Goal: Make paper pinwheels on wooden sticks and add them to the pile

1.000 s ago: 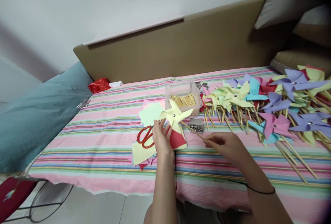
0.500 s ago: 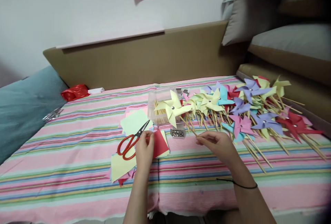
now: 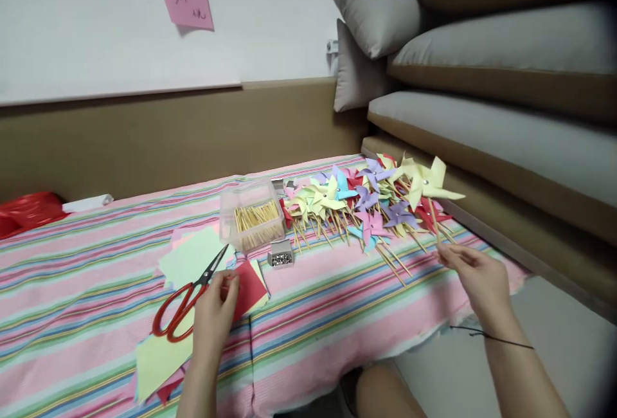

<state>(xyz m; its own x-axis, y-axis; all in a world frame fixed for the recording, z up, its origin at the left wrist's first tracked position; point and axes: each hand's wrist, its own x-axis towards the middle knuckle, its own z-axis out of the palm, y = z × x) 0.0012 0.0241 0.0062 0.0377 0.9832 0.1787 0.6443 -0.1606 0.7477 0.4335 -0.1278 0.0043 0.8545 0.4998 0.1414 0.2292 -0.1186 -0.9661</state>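
My right hand (image 3: 470, 273) is closed on the wooden stick of a pale yellow pinwheel (image 3: 436, 186), held upright in front of the right end of a heap of finished pinwheels (image 3: 369, 225). My left hand (image 3: 214, 305) hovers at or rests by a stack of square papers with a red paper (image 3: 250, 288) on top. Its fingers are curled together, and whatever they may hold is hidden. Just left of it, red-handled scissors (image 3: 186, 302) lie slightly spread across pale yellow and pale green sheets (image 3: 161, 363).
A clear plastic box (image 3: 226, 222) holds many short sticks. In front of it stands a small box of metal fasteners (image 3: 281, 257). Stacked cushions (image 3: 482, 128) rise on the right. A red plastic bag (image 3: 31, 212) and a white object (image 3: 87, 203) lie at the far left.
My right hand has carried the pale yellow pinwheel rightward, from over the stick box to the heap's right end. The view has turned right. My left hand stays by the red paper.
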